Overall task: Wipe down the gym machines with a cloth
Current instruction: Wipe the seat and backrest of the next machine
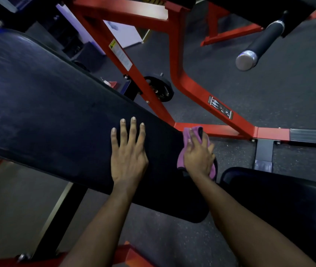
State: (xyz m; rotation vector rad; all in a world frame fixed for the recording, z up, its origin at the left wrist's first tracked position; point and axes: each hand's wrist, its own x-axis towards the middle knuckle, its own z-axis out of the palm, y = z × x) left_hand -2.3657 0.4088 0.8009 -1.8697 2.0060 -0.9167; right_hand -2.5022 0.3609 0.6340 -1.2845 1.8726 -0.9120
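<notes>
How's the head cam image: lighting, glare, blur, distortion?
Head view: dim overall, and the black pad loses detail in shadow apart from a bluish sheen at its upper left. There's hard glare on the chrome bar end. Wide-angle bowing shows along the pad's edges and the red frame. The left hand, right hand and purple cloth are reasonably sharp; the top corners are soft.

Room lighting is dim, with a cool bluish cast. Light from above leaves a soft sheen on the black pad [47, 105] at upper left and hard glare on the chrome end cap [246, 59]. The centre is sharp. The edges are soft, smeared and stretched by the wide angle. A blue fringe marks the pad's top-left rim.
</notes>
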